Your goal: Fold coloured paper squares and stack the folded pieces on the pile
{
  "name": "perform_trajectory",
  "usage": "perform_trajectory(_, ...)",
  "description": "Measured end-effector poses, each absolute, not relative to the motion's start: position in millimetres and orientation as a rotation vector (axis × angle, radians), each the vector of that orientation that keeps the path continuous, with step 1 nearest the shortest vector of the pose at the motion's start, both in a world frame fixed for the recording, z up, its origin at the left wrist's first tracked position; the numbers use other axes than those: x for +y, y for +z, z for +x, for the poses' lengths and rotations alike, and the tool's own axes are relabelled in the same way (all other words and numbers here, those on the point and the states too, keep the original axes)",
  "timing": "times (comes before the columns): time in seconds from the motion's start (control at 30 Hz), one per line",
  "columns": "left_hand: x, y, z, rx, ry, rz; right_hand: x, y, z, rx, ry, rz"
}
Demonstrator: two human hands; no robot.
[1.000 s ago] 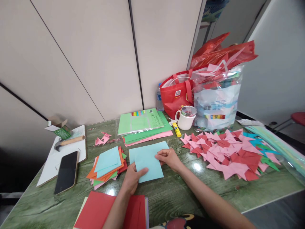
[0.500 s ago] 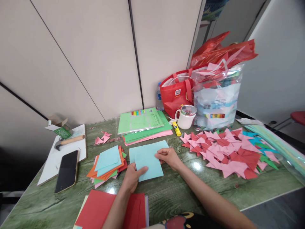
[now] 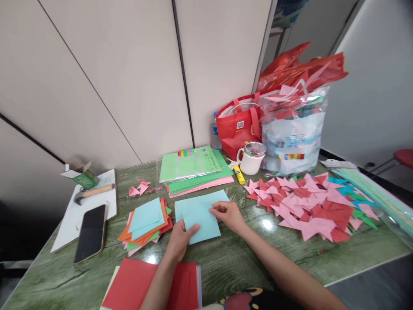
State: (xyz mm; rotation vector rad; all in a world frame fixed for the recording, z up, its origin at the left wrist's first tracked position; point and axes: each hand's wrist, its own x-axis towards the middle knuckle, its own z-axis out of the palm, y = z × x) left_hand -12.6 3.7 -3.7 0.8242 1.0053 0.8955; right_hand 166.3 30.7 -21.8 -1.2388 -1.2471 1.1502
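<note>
A light blue sheet of paper (image 3: pixel 202 219) lies before me, partly folded over, with a wider light blue part behind it. My left hand (image 3: pixel 181 241) grips its lower left edge, thumb on top and fingers underneath. At the right edge, my right hand (image 3: pixel 228 216) pinches the paper between thumb and fingertips. Just left of it sits a stack of coloured paper squares (image 3: pixel 146 219), light blue on top with orange, green, pink and red below. Under my left forearm is a pile of larger sheets (image 3: pixel 129 280), red on top.
Pink and red folded paper stars (image 3: pixel 309 202) are heaped at right. Green paper packs (image 3: pixel 193 165), a yellow glue stick (image 3: pixel 239 174), a white mug (image 3: pixel 251 162) and a red bag (image 3: pixel 237 129) stand behind. A phone (image 3: pixel 91 232) and a hammer (image 3: pixel 95 191) lie at left.
Almost nothing differs. Both hands keep their hold on the light blue paper, whose lower right corner has shifted very slightly.
</note>
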Motion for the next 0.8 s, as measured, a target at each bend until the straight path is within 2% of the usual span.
perform_trajectory(0.23, 3, -4, -13, 0.983, 0.887, 0.825, 27, -19, 168, -1.516, 0.794, -1.234)
perform_trajectory(0.4, 3, -1, -11, 0.984, 0.875, 0.820, 25, -19, 168, -1.557, 0.741, -1.210)
perform_trajectory(0.5, 4, -1, -11, 0.997, 0.879, 0.825, 26, -20, 168, -1.489, 0.822, -1.219)
perform_trajectory(0.67, 4, -2, -12, 1.007, 0.885, 0.850, 33, -22, 168, -1.195, 1.212, -1.201)
perform_trajectory(0.8, 3, -2, -13, 1.000, 0.886, 0.859, 37, -25, 169, -1.090, 1.356, -1.153)
